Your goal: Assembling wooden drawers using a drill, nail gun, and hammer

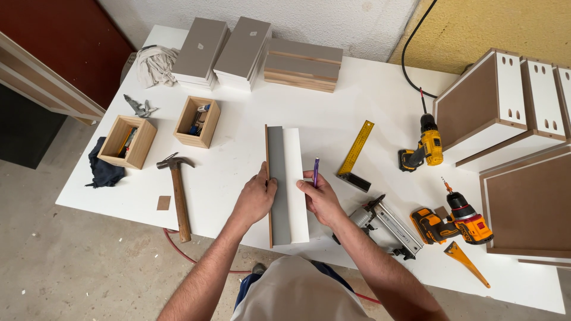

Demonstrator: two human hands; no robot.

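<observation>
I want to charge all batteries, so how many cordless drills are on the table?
2. One yellow drill lies right of the yellow try square, near the drawer boxes. The orange drill lies nearer the table's front edge, beside the nail gun. None seems hidden.

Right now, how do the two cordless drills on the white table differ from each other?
The upper drill is yellow and black; the lower drill is orange, black and red. The upper drill lies right beside the drawer boxes, while the lower drill lies close to the nail gun. The upper drill points toward the wall; the lower drill points up and to the left. Both carry a bit and lie untouched on the table.
</observation>
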